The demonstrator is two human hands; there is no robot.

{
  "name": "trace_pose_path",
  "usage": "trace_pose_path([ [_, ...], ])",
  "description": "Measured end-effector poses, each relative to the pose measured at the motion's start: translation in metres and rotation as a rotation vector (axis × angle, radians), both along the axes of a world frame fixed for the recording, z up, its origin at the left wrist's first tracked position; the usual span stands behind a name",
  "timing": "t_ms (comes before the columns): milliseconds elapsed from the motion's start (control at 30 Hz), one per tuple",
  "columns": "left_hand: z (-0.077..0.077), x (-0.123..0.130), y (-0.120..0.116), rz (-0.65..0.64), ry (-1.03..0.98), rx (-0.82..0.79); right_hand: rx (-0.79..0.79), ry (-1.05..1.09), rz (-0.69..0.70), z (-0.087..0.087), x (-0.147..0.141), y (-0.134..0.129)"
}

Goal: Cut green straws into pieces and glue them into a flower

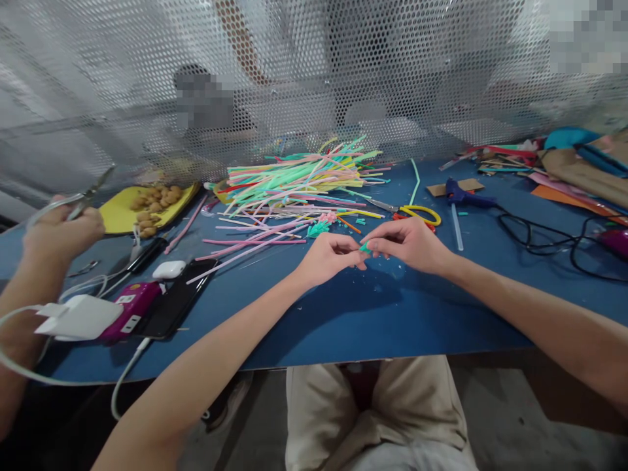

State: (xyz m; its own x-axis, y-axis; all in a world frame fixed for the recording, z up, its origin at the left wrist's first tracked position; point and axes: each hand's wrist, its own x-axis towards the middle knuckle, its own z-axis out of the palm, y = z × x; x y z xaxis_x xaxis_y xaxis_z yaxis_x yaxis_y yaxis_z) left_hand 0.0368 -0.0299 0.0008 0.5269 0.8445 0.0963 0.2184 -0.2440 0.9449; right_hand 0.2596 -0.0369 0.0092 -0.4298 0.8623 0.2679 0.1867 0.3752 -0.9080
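Between the fingertips of both hands is a small green piece (366,248). My left hand (330,256) pinches it from the left, and my right hand (406,243) grips it from the right, thumb and fingers together. Just behind my left hand lie a green cluster (318,227) and a pink cluster (328,217). A heap of coloured fuzzy sticks (304,175) spreads beyond them. Yellow-handled scissors (420,212) rest right behind my right hand. Tiny scraps dot the blue table (343,327) under my hands.
At the left, another person's hand (69,226) holds pliers. Nearby are a yellow tray (118,209) of brown pieces, a black phone (179,301) and a white charger (88,316) with cables. A blue glue gun (468,195) lies right; a perforated metal screen (304,72) stands behind.
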Motion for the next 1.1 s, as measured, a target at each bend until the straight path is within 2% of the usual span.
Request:
trace_pose_path([
  [167, -0.0003, 0.0000, 0.0018, -0.016, 0.043, 0.032, 0.110, -0.082, -0.067, -0.0011, -0.0009, -0.0011],
  [300, 0.0028, -0.0011, 0.0001, -0.098, 0.137, 0.140, 0.168, -0.117, -0.050, -0.0028, 0.0005, 0.0001],
  [467, 0.0057, 0.0011, -0.0047, -0.181, 0.150, 0.156, 0.155, -0.107, -0.023, -0.0038, 0.0011, 0.0018],
  [767, 0.0003, 0.0037, -0.0036, -0.193, 0.230, 0.240, 0.068, -0.075, 0.014, -0.0016, 0.0020, 0.0040],
  [900, 0.0025, -0.0001, -0.0009, -0.228, 0.278, 0.319, 0.004, -0.035, 0.044, -0.0012, 0.0030, 0.0049],
  [1100, 0.0018, -0.0053, 0.0028, -0.267, 0.315, 0.428, -0.009, -0.074, 0.139, 0.0003, 0.0079, 0.0061],
])
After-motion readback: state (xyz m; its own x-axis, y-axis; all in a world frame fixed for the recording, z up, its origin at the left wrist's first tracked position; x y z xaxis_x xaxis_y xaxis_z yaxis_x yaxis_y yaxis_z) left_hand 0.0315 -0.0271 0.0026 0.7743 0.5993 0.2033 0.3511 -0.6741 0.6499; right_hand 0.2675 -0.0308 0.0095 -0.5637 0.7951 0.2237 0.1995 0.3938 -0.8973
